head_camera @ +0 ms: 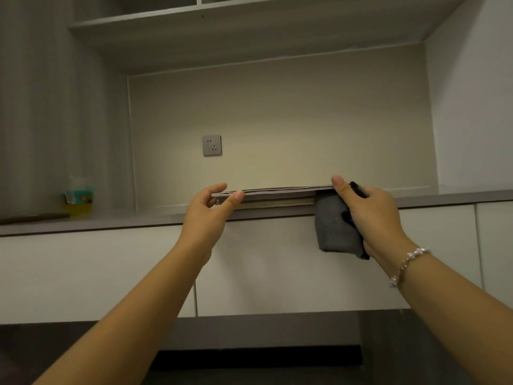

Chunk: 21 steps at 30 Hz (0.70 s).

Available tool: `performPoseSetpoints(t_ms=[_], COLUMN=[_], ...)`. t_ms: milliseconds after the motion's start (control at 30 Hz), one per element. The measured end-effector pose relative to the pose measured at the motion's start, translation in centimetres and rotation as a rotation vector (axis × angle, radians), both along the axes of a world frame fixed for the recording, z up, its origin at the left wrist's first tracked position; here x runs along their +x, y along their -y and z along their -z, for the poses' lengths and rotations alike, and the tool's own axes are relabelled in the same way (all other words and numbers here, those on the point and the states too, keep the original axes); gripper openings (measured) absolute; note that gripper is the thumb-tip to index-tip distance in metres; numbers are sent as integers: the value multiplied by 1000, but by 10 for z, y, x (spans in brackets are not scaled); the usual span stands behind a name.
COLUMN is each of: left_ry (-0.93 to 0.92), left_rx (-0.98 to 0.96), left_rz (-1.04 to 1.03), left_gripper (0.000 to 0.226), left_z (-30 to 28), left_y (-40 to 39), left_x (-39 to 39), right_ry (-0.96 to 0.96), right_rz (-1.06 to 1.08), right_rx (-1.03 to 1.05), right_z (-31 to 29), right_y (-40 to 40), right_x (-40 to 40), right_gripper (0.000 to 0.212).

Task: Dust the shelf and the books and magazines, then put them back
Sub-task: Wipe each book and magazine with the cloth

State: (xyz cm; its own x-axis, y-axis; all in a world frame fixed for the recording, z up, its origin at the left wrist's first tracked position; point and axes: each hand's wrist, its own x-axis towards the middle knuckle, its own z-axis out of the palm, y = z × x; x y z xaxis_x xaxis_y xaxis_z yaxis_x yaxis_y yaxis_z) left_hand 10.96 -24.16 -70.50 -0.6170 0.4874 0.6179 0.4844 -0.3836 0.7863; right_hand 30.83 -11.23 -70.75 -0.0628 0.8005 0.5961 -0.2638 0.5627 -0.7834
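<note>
A flat stack of books and magazines (277,194) lies at the front edge of the grey shelf (116,220), seen edge-on. My left hand (206,209) pinches the stack's left end between thumb and fingers. My right hand (369,209) holds the right end, thumb on top, and also grips a folded grey cloth (333,229) that hangs down in front of the shelf edge. A dark object shows behind the cloth in the same hand; I cannot make out what it is.
A yellow and teal pack (79,200) stands at the shelf's left, with a dark flat thing (33,218) beside it. A wall socket (211,145) sits on the back panel. An upper shelf (249,37) hangs overhead. White cabinet fronts (97,273) lie below.
</note>
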Motion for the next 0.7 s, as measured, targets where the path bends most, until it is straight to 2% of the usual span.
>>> performPoseSetpoints(t_ms=[200, 434, 534, 701], left_ry=[41, -85, -94, -67], left_rx=[62, 106, 137, 84], left_rz=[-167, -316, -279, -161], left_gripper=[37, 64, 55, 30], left_z=[-3, 22, 47, 109], left_y=[-21, -16, -6, 7], left_x=[-1, 30, 45, 63], right_ry=[115, 11, 16, 109], right_rz=[174, 120, 49, -78], right_rx=[39, 41, 27, -43], right_z=[-4, 27, 50, 106], right_y=[-9, 13, 30, 46], right_x=[-6, -11, -15, -27], right_gripper=[49, 42, 43, 49])
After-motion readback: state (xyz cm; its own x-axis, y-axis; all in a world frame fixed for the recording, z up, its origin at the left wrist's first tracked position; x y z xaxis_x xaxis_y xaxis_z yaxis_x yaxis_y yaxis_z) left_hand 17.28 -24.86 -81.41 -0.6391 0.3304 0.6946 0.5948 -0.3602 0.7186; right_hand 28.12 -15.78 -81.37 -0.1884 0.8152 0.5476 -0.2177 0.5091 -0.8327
